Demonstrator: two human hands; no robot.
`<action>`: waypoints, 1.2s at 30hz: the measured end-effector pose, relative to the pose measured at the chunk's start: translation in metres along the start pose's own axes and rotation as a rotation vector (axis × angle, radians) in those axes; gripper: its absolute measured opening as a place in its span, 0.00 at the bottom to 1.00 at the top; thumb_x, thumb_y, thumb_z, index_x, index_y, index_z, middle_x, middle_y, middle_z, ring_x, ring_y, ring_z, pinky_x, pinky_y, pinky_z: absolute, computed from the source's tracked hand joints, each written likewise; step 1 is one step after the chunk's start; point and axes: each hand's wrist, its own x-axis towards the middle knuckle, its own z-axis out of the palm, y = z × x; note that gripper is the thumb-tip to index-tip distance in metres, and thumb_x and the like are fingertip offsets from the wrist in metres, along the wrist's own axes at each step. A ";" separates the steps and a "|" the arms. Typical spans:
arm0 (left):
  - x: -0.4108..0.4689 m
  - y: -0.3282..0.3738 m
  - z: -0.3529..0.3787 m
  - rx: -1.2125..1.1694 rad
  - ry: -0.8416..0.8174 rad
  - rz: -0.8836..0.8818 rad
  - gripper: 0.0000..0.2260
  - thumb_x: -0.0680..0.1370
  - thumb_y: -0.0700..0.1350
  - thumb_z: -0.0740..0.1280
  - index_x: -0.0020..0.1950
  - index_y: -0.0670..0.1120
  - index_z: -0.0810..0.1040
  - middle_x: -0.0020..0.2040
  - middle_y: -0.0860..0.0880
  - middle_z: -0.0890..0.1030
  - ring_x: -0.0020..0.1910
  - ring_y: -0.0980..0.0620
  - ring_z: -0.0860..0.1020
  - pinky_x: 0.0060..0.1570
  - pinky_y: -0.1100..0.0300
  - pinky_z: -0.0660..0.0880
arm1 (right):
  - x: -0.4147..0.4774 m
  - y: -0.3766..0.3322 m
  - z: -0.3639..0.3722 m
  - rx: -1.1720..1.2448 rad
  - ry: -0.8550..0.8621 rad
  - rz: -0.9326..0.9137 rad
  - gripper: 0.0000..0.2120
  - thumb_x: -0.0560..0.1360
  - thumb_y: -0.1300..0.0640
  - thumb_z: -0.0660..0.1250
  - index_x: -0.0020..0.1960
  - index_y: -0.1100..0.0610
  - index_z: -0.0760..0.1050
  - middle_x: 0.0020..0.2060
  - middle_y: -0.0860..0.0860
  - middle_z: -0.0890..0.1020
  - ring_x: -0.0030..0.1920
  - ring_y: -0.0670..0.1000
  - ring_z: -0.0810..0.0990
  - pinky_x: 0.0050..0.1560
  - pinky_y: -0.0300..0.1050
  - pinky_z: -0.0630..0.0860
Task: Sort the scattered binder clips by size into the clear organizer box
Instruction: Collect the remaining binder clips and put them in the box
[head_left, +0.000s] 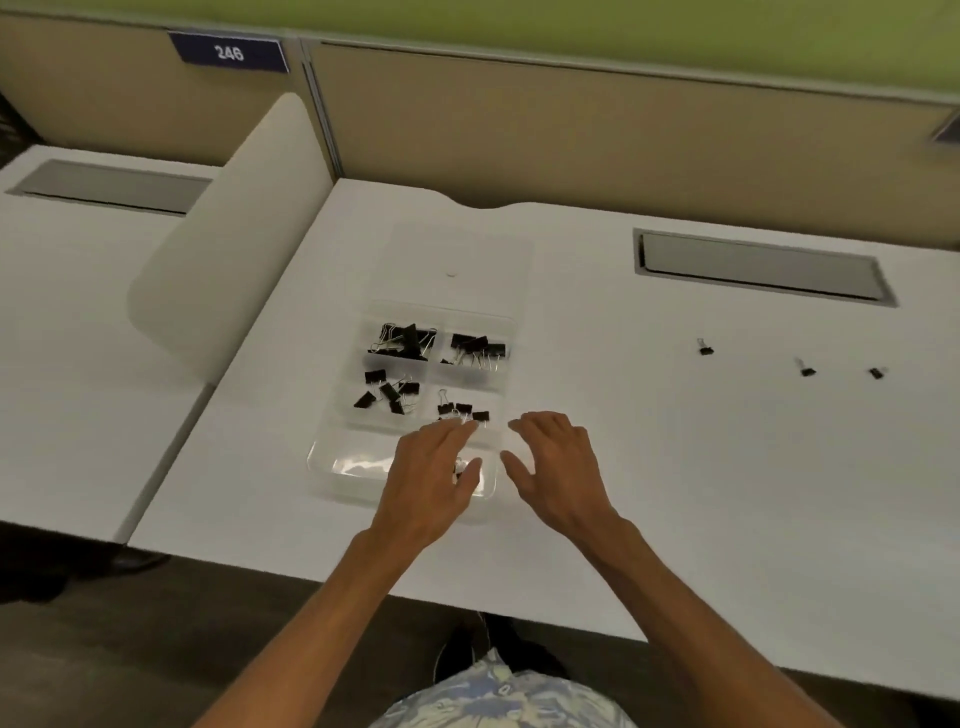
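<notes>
Item: clear organizer box (332, 457), standing on our white desk (675, 467), its lid (457, 260) lying flat beyond it. Contents: black binder clips (402, 340) in four compartments, the two farthest and the two middle ones; the nearest row is mostly hidden by our left hand (431, 478). That hand hovers above the box's near end, fingers straight, gripping nothing we can see. Our right hand (556, 467) is just right of the box, fingers spread and relaxed, empty. Three loose clips (806, 369) lie well to the right of the box. Beyond the box: a grey cable hatch (761, 267), beige partition panels (571, 130), a blue sign (228, 52) reading 246, and a green wall (519, 26). Left of the box: a white curved divider (234, 249).
</notes>
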 end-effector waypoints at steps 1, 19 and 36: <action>-0.001 0.004 0.001 -0.007 -0.020 0.019 0.22 0.78 0.50 0.68 0.71 0.49 0.72 0.70 0.49 0.74 0.69 0.49 0.71 0.68 0.57 0.62 | -0.008 0.001 -0.004 -0.019 0.005 0.038 0.18 0.77 0.48 0.67 0.63 0.56 0.78 0.60 0.54 0.81 0.61 0.57 0.77 0.56 0.54 0.73; -0.014 0.142 0.063 -0.022 -0.312 0.290 0.22 0.81 0.55 0.61 0.74 0.54 0.66 0.76 0.52 0.66 0.74 0.51 0.64 0.73 0.54 0.58 | -0.156 0.103 -0.090 -0.012 0.123 0.544 0.20 0.82 0.48 0.60 0.72 0.51 0.69 0.69 0.49 0.74 0.67 0.51 0.73 0.67 0.47 0.66; -0.019 0.343 0.182 -0.091 -0.291 0.221 0.21 0.80 0.52 0.64 0.73 0.52 0.68 0.73 0.50 0.69 0.72 0.50 0.67 0.72 0.52 0.60 | -0.251 0.299 -0.185 0.045 0.126 0.526 0.22 0.82 0.49 0.60 0.74 0.52 0.66 0.72 0.50 0.70 0.71 0.51 0.69 0.70 0.48 0.65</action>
